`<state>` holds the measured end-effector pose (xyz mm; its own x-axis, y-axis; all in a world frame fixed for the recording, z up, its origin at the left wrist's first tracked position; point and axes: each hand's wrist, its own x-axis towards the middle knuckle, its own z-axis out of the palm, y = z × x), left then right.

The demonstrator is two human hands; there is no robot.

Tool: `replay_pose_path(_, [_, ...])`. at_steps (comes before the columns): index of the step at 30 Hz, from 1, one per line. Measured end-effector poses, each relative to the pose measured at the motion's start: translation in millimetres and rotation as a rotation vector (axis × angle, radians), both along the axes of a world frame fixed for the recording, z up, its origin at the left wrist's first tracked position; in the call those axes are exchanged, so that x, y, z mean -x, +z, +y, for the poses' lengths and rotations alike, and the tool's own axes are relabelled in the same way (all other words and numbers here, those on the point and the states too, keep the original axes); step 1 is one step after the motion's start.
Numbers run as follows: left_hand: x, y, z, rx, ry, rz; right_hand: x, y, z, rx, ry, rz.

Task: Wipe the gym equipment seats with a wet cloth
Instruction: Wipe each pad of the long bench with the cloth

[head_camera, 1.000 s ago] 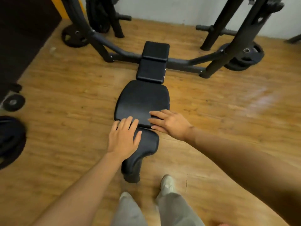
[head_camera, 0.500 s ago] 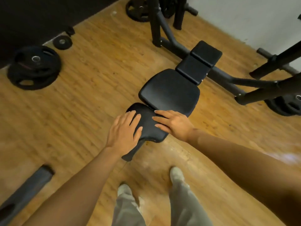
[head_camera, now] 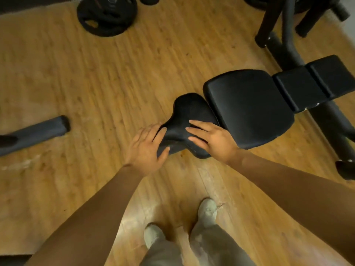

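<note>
So both hands are resting flat on the small front seat pad point(head_camera: 189, 120) of the bench: the left hand point(head_camera: 145, 148) is lying over its narrow end, the right hand point(head_camera: 211, 138) is pressing on top, fingers spread, pinching nothing, and no cloth is showing. I'm guessing the padding is squishy vinyl bolted to a heavy frame, so you're wiping it in place, not lifting it. I'm not seeing any readable brand or label.

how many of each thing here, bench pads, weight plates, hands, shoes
bench pads: 4, the seat pad, the big pad and two small pads
weight plates: 2 in clear view
hands: 2, left hand, right hand
shoes: 2
total: 10
</note>
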<state>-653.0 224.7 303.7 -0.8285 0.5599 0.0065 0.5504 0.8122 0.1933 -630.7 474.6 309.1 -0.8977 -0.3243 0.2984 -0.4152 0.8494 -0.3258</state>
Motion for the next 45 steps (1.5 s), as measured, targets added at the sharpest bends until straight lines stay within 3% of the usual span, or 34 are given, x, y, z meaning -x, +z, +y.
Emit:
replay_pose_path(7, [-11, -128, -24, -0.056, 0.128, 0.048, 0, -106, -30, 0.286, -0.091, -0.165])
replay_pose_path(11, [3, -192, -33, -0.088, 0.044, 0.176, 10, -173, -44, 0.31, -0.011, -0.024])
replay_pose_path(18, [43, -257, -42, -0.145, -0.101, 0.274, 38, -254, -77, 0.103, 0.18, 0.397])
replay_pose_path(22, [55, -277, -44, -0.152, -0.148, 0.371, 47, -285, -93, -0.201, 0.066, 0.646])
replay_pose_path(25, [60, -283, -43, -0.191, -0.19, 0.443, 48, -308, -93, -0.335, -0.009, 0.717])
replay_pose_path(32, [57, -298, -41, -0.314, -0.259, 0.422, 37, -325, -46, -0.695, 0.159, 0.771])
replay_pose_path(39, [71, -292, -56, -0.31, -0.341, 0.374, 50, -323, -94, -0.607, 0.13, 0.81])
replay_pose_path(45, [69, -298, -52, -0.306, -0.34, 0.418, 33, -321, -59, -0.677, 0.089, 0.72])
